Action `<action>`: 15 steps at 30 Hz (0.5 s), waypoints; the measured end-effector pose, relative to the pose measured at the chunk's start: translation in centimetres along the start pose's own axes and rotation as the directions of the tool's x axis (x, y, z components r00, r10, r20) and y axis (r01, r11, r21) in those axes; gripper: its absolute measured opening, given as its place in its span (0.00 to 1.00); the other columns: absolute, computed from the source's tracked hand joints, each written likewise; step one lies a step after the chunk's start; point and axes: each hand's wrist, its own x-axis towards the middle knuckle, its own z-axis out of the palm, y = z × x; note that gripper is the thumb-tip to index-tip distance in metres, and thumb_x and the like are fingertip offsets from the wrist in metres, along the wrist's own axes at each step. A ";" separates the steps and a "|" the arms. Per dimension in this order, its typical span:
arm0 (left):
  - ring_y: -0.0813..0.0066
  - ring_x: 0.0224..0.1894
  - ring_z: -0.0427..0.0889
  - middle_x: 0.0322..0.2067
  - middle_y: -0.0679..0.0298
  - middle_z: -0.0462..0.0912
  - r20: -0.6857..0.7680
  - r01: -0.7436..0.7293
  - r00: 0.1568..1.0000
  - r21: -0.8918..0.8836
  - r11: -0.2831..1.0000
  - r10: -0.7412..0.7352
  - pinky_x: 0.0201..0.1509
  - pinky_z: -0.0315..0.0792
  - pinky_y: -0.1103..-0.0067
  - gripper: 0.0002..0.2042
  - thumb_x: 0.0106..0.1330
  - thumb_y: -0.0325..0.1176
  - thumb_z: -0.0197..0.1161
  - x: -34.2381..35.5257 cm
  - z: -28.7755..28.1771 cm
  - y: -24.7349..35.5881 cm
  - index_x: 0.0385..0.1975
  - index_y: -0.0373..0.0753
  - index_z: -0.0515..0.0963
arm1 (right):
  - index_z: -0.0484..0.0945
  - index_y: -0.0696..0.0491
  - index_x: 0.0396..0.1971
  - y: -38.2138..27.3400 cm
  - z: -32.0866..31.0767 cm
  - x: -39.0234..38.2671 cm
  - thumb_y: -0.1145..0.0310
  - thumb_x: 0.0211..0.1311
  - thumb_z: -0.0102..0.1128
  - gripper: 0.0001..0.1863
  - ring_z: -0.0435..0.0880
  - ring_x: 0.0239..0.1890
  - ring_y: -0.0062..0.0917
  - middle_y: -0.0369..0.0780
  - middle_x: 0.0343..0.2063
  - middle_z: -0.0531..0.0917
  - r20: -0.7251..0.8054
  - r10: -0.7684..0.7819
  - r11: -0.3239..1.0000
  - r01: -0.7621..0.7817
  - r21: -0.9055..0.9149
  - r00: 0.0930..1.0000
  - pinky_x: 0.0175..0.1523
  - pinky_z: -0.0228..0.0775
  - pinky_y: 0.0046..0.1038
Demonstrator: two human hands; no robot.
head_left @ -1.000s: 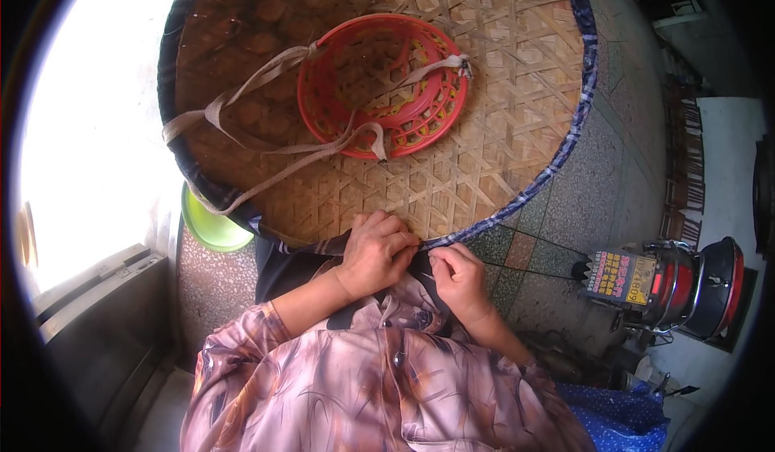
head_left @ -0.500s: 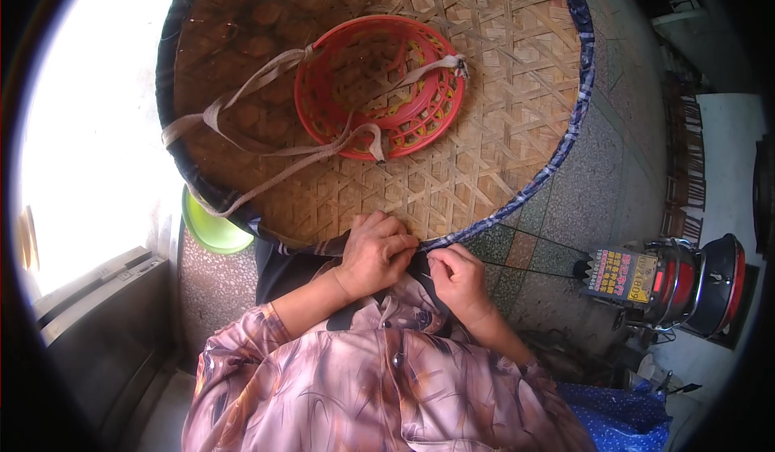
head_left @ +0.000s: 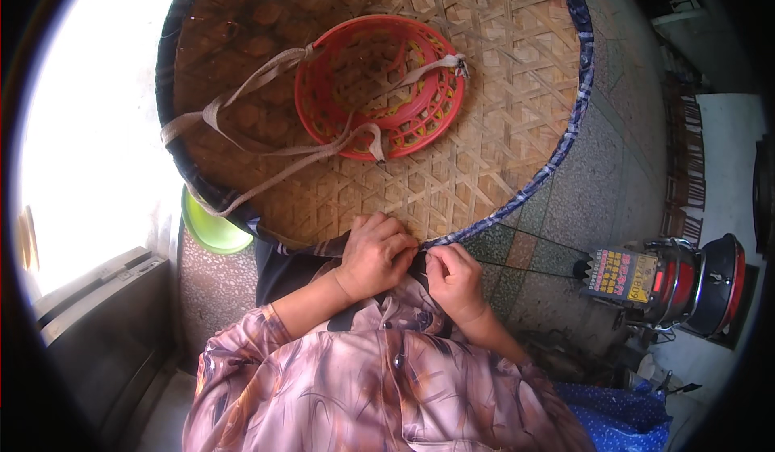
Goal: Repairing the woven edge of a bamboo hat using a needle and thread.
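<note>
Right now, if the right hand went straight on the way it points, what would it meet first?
Probably the cloth-bound rim of the tray, with the left hand just beyond. The right hand looks very close to the rim, perhaps touching; depth is unclear.

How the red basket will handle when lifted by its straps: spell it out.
The red basket is probably light for its size, since its wall is openwork. Its smooth round rim suggests fairly stiff plastic. The straps lie slack and bent, so they're likely floppy.
</note>
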 end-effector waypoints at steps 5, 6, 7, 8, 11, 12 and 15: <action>0.65 0.35 0.72 0.27 0.66 0.74 0.007 0.038 0.999 0.065 0.997 -0.039 0.39 0.62 0.71 0.09 0.46 0.31 0.66 0.0 0.3 0.1 0.28 0.43 0.77 | 0.76 0.57 0.27 0.1 -0.1 0.2 0.80 0.50 0.57 0.03 0.78 0.25 0.40 0.45 0.23 0.77 0.006 -0.008 1.000 0.008 -0.017 1.000 0.30 0.70 0.33; 0.65 0.35 0.71 0.27 0.66 0.73 0.003 0.031 1.000 0.060 0.998 -0.031 0.38 0.61 0.71 0.10 0.46 0.31 0.67 0.0 0.3 0.0 0.29 0.44 0.77 | 0.77 0.58 0.26 0.1 -0.1 0.3 0.81 0.49 0.57 0.04 0.78 0.24 0.38 0.45 0.23 0.77 0.004 -0.008 1.000 0.008 -0.022 1.000 0.29 0.70 0.31; 0.65 0.35 0.71 0.27 0.66 0.73 0.004 0.032 0.999 0.060 0.998 -0.032 0.38 0.61 0.71 0.10 0.46 0.31 0.67 0.0 0.3 0.0 0.29 0.44 0.77 | 0.77 0.58 0.26 0.0 -0.1 0.4 0.81 0.49 0.57 0.04 0.78 0.24 0.38 0.45 0.23 0.77 0.005 -0.007 1.000 0.007 -0.021 1.000 0.29 0.70 0.31; 0.65 0.35 0.71 0.27 0.66 0.73 0.007 0.035 0.999 0.058 0.998 -0.035 0.38 0.61 0.71 0.10 0.46 0.31 0.66 -0.1 0.3 0.0 0.29 0.44 0.77 | 0.77 0.58 0.26 -0.2 -0.2 0.4 0.81 0.49 0.57 0.04 0.78 0.24 0.38 0.45 0.22 0.77 0.014 -0.002 1.000 0.002 -0.027 1.000 0.29 0.70 0.31; 0.65 0.35 0.71 0.27 0.66 0.73 0.014 0.039 0.999 0.056 0.998 -0.040 0.38 0.61 0.71 0.10 0.46 0.31 0.66 -0.1 0.3 0.0 0.29 0.44 0.77 | 0.77 0.58 0.25 -0.3 -0.4 0.5 0.81 0.48 0.57 0.04 0.78 0.24 0.39 0.45 0.22 0.77 0.035 0.004 0.999 -0.003 -0.034 0.999 0.29 0.70 0.32; 0.65 0.35 0.71 0.27 0.66 0.74 0.018 0.039 0.999 0.055 0.998 -0.040 0.38 0.61 0.71 0.10 0.46 0.31 0.66 0.0 0.3 0.0 0.29 0.44 0.77 | 0.77 0.58 0.25 -0.3 -0.4 0.5 0.81 0.48 0.57 0.04 0.78 0.24 0.39 0.45 0.22 0.77 0.043 0.005 0.999 -0.004 -0.036 0.999 0.29 0.70 0.32; 0.65 0.35 0.71 0.28 0.67 0.74 0.023 0.042 0.999 0.051 0.998 -0.043 0.38 0.61 0.71 0.09 0.46 0.31 0.66 0.0 0.2 0.1 0.29 0.45 0.78 | 0.76 0.56 0.24 -0.4 -0.4 0.5 0.78 0.50 0.56 0.02 0.78 0.26 0.42 0.45 0.23 0.77 0.055 0.018 0.999 -0.015 -0.040 0.998 0.29 0.70 0.36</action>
